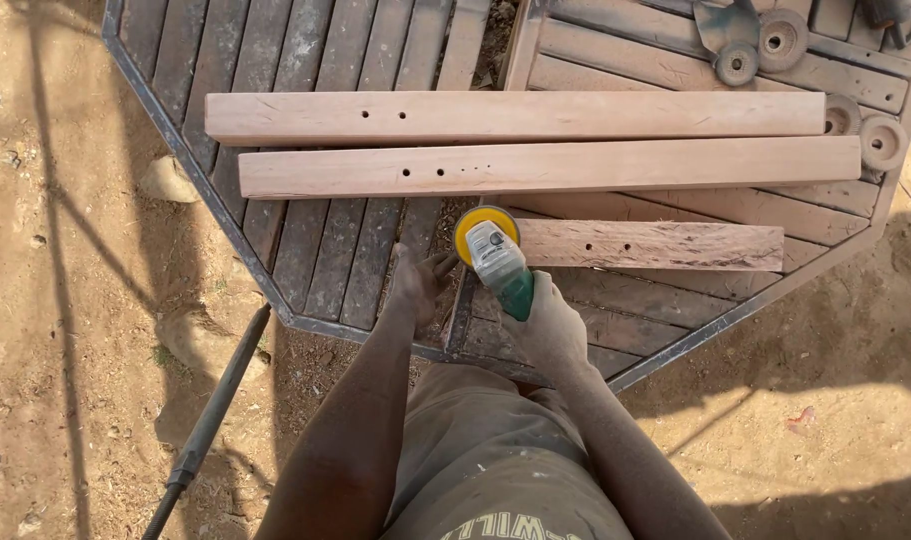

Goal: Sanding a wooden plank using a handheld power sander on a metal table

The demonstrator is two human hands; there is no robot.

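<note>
right hand (pixel 547 325) grips sander (pixel 495 255) | left hand (pixel 420 280) open, just left of disc | plank (pixel 655 245) right

You see two long sanded planks (pixel 515 117) (pixel 550 165) lying parallel across the slatted table (pixel 315 250), round discs (pixel 781 40) at its far corner, and a dark rod (pixel 210 420) on the dirt ground (pixel 65 300).

slats left of planks (pixel 515 165): free | right: discs (pixel 880 140) block
</note>
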